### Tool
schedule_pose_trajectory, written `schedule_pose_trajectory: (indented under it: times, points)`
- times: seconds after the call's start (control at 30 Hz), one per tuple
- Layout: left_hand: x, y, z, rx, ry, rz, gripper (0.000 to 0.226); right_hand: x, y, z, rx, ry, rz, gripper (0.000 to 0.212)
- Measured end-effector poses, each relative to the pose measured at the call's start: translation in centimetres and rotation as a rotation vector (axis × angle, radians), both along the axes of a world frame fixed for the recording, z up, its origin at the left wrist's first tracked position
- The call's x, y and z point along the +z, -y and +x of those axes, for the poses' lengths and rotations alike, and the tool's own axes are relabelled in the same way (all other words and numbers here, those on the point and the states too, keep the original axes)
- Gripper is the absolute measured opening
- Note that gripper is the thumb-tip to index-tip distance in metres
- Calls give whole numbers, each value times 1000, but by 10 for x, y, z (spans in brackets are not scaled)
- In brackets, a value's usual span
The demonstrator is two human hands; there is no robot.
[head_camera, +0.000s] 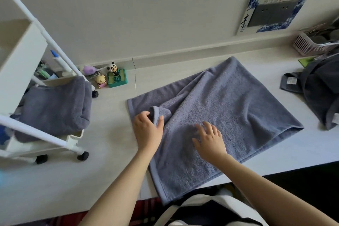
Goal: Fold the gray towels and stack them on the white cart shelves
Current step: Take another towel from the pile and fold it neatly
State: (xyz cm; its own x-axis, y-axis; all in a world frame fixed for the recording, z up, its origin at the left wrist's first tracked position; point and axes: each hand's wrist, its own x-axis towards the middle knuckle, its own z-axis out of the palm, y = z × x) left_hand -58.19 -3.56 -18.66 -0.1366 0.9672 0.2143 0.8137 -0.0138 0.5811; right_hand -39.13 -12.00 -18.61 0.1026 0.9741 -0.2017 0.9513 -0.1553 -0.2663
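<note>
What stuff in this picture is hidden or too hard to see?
- Head view: the white cart top is cut off by the left edge.
- Things behind the folded towel on its shelf are covered.
- The dark pile runs off the right edge.
- The pink basket contents are blurred.

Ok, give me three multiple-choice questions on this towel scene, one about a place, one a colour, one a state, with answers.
1. Where does the folded towel lie?
A in the pink basket
B on the cart shelf
C on the floor

2. What colour is the box under the panda figure?
A green
B red
C yellow

3. What is the left hand doing?
A resting flat
B pinching the towel corner
C holding a pen

Answers: B, it sits on the white cart; A, the box is green; B, its fingers pinch the corner of the spread towel.
</note>
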Motion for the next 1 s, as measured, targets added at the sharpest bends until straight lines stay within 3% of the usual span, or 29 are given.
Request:
schedule_pose_trajectory:
  times: [0.13, 0.27, 0.33, 0.4, 0.47, 0.53, 0.73, 1.0]
  points:
    - [20, -31, 13, 107, 272, -515, 71, -1, -22, -6, 2, 3, -14, 54]
    - [18, -70, 13, 103, 577, -735, 55, 0, -50, -4, -22, 53, -83, 53]
    - [14, -81, 10, 175, 695, -610, 30, -1, -64, 1, -44, 8, -155, 57]
    - [15, -87, 4, 224, 657, -361, 15, 0, -75, 6, -70, -57, -222, 60]
    - [24, -94, -5, 253, 560, -160, 17, 0, -85, 10, -80, -99, -279, 61]
    - [24, -105, -20, 285, 513, -76, 20, 1, -91, 12, -73, -112, -331, 63]
    - [-11, -124, -45, 180, 262, -340, 37, -1, -98, 17, -68, -129, -365, 58]
    - [-14, -128, -54, 276, 248, -192, 47, 0, -104, 17, -45, -138, -373, 55]
